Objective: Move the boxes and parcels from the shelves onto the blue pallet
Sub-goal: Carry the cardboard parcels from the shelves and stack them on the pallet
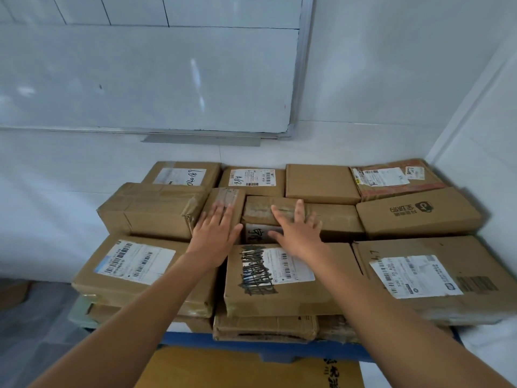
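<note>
Several brown cardboard boxes are stacked on the blue pallet point(268, 350), filling it in rows against the wall. My left hand point(216, 229) lies flat with straight fingers on a small narrow box point(226, 197) in the middle row. My right hand point(298, 231) is spread open over a taped long box point(333, 217) and the gap in front of it, where a lower white label with writing shows. In front sits a box with a scribbled-over label point(279, 278). Neither hand holds anything.
A whiteboard point(145, 77) hangs on the white wall behind the stack. The room corner closes in at the right. A yellow-brown carton point(251, 371) stands on the floor in front of the pallet. Grey floor shows at the lower left.
</note>
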